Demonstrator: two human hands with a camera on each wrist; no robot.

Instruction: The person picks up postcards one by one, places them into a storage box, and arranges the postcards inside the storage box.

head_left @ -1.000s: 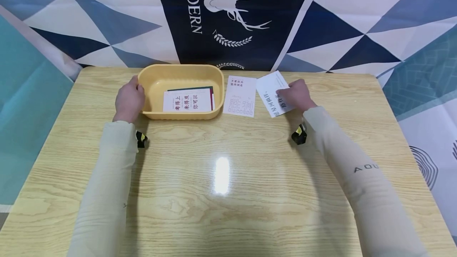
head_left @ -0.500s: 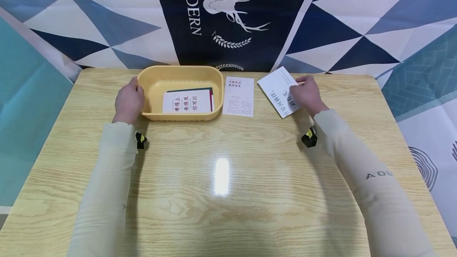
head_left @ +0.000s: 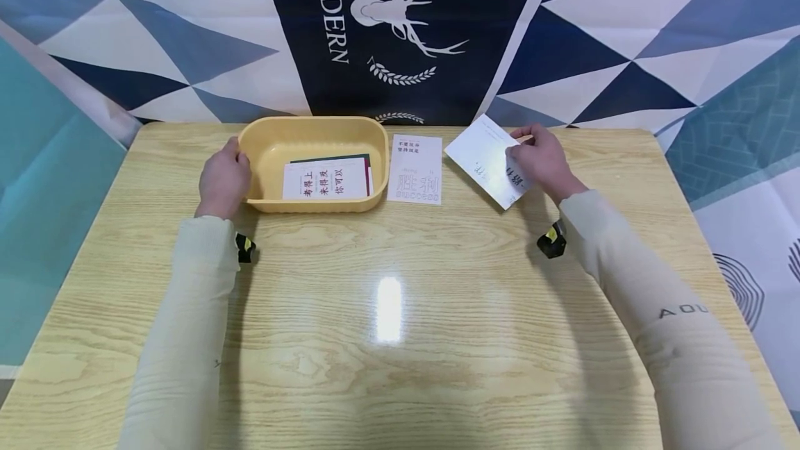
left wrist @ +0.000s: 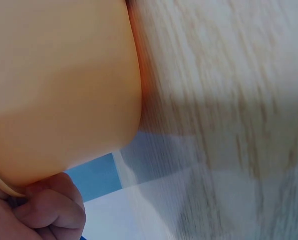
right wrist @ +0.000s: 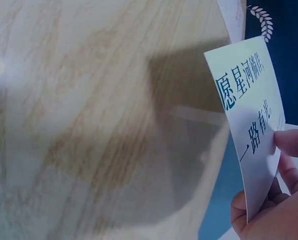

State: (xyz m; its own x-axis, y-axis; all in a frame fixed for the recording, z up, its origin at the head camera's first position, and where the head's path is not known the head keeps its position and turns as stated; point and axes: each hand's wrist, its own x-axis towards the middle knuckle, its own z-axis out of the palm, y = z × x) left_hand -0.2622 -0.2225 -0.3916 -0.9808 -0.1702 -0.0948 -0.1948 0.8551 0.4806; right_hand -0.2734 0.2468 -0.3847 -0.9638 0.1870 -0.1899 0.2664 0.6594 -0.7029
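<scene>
My left hand (head_left: 223, 178) grips the left rim of a yellow plastic basket (head_left: 312, 205) near the table's back edge; its curled fingers (left wrist: 59, 207) show at the rim in the left wrist view. Inside the basket lie several cards, a white one with dark characters (head_left: 325, 179) on top. My right hand (head_left: 542, 160) pinches a white printed card (head_left: 484, 157) by its right side, thumb on the printed face. In the right wrist view this card (right wrist: 251, 100) is tilted up off the table. Between it and the basket, another white card (head_left: 415, 169) lies flat.
The wooden table (head_left: 350, 367) stretches toward me, with a bright light reflection (head_left: 389, 310) in its middle. A patterned cloth (head_left: 400, 33) with a deer head stands right behind the back edge.
My right hand has moved right with its card, then raised and tilted it, so its face now catches the light. The left hand stays on the basket.
</scene>
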